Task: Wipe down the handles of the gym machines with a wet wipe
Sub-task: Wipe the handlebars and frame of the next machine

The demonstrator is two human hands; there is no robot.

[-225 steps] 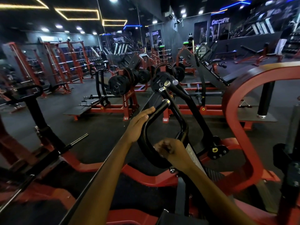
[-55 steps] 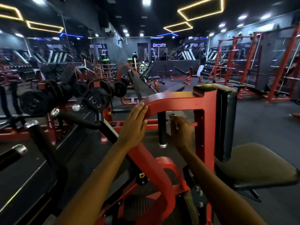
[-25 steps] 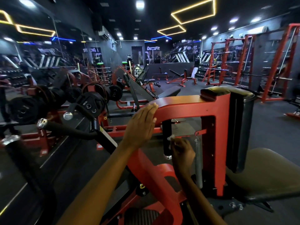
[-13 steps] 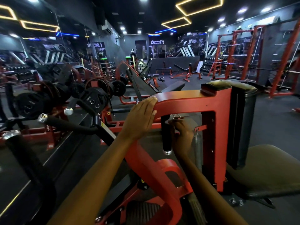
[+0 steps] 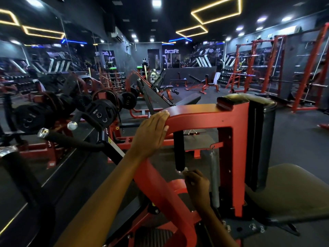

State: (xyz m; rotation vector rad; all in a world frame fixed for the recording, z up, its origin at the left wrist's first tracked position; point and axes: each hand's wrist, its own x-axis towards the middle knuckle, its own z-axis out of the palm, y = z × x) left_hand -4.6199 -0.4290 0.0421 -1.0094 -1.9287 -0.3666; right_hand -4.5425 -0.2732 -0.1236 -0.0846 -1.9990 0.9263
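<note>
Right hand (image 5: pixel 196 182): lowest and nearest item. Fingers curled round a small pale wad, apparently the wet wipe (image 5: pixel 186 169), though the view is too dim to be sure. The wad peeks out above the knuckles, touching or just beside the capped lower end of the vertical black handle (image 5: pixel 179 149). Forearm rises from the lower edge, wrist straight.

Step in hand, by judgement: the wiping stroke on this handle, at its bottom end. The next move calls for the wipe wrapped round the grip and drawn back up its length, or carried to an unwiped handle.

Left hand (image 5: pixel 152 133): above and left of the right-hand fingers. Fingers straight and together, palm laid flat over the curved corner of the red frame (image 5: pixel 204 114), bracing; it grasps nothing. Arm extended diagonally from lower left.

Angled black handle (image 5: pixel 71 139): left of the left-hand fingers, chrome-capped, untouched.

Weight plates (image 5: pixel 101 113): beyond, upper left of those fingers.
</note>
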